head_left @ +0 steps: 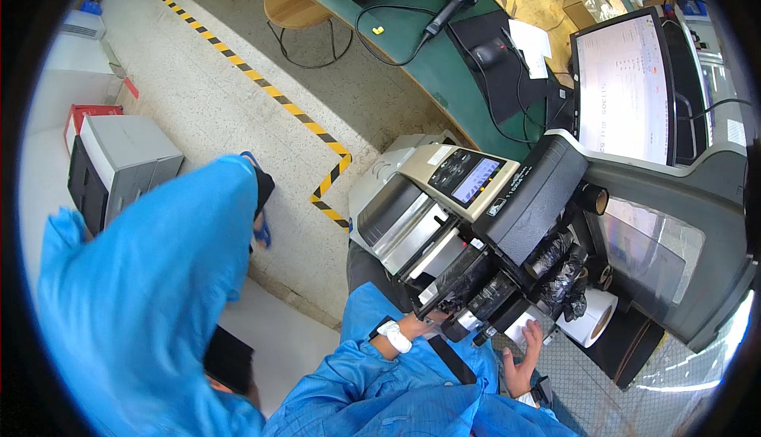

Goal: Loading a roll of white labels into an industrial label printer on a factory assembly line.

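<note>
One opened printer (pixel 527 211) by me: my R hand (pixel 521 366) spread wide nr its white roll (pixel 515 316); L hand (pixel 420 325) at its parts, fingers hidden, can't tell grip.

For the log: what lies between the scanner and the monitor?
In the head view, going from the scanner toward the monitor: a black mat, then white paper, then a strip of yellowish surface.
</note>
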Demonstrator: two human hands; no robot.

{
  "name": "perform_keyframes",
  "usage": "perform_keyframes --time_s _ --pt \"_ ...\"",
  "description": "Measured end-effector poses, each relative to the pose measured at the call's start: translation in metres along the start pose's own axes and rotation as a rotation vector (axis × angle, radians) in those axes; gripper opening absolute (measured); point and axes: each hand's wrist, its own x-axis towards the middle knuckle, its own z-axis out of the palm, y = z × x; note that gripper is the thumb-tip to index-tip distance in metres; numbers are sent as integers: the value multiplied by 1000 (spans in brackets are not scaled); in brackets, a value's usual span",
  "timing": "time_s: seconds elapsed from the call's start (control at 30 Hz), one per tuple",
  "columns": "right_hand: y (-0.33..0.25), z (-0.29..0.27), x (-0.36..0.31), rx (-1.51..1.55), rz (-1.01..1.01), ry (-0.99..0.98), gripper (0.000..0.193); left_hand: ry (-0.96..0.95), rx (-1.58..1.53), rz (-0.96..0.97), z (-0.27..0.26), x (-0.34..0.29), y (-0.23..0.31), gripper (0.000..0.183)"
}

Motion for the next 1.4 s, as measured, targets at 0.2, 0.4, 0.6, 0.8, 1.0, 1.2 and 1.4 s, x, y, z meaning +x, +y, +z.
perform_keyframes --time_s 0.2,0.4,0.6,0.8,1.0,1.2,1.4 --pt "5 -2 1 23 -20 -23 66 -39 323 50 -1 -3 -10 22" --pt "10 -7 -3 38 -39 -25 66 -85 436 52 -2 -3 -11 21" --pt "8 -8 4 6 -29 -31 63 111 101 64 -9 -17 2 25" --pt "9 -13 4 -4 -6 -74 63 391 -369 -304 -79 -35 129 18" --pt "2 -10 1 -10 -29 4 55 759 -279 -117 -128 -53 207 13" --pt "-1 -7 5 -27 -16 32 59 651 449 161 -140 31 279 30" --pt "-18 -5 6 -87 59 -21 67 531 594 139 -148 47 279 45"
